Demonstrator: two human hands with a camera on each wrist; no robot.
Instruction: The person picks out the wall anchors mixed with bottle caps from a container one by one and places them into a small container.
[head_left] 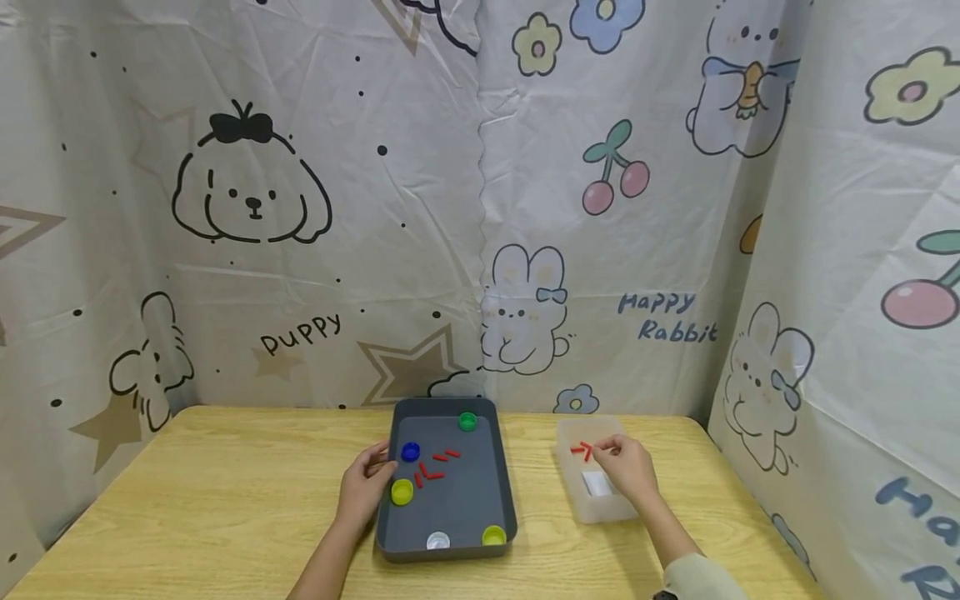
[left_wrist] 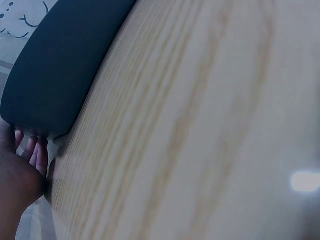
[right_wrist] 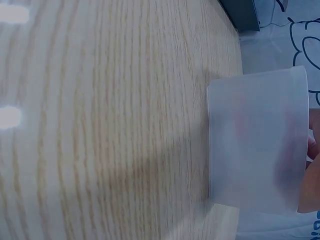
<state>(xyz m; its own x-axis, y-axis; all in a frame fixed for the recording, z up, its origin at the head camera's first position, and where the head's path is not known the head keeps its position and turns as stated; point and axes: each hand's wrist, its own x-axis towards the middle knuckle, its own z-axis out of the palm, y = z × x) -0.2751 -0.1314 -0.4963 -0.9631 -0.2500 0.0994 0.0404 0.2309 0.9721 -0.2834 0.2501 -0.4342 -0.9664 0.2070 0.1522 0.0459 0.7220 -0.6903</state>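
Note:
A dark grey tray [head_left: 480,500] lies on the table, with several short red sticks [head_left: 424,472] loose inside. My left hand [head_left: 366,483] holds its left rim, the thumb at the edge; in the left wrist view the fingers [left_wrist: 41,152] reach against the tray wall [left_wrist: 55,65]. To the right stands a translucent plastic box [head_left: 600,510] containing more red sticks [head_left: 576,450]. Over that box, my right hand [head_left: 628,471] pinches a red stick [head_left: 587,451] at the fingertips. From the right wrist, the box wall [right_wrist: 255,150] partly hides this hand [right_wrist: 312,175].
Small round cups stand in the tray: green [head_left: 467,421], blue [head_left: 410,452], yellow [head_left: 402,492], another yellow [head_left: 493,536] and a clear one [head_left: 438,541]. A white rectangular piece [head_left: 597,483] lies in the box. Behind the wooden table [head_left: 225,500] hangs a printed curtain [head_left: 420,250].

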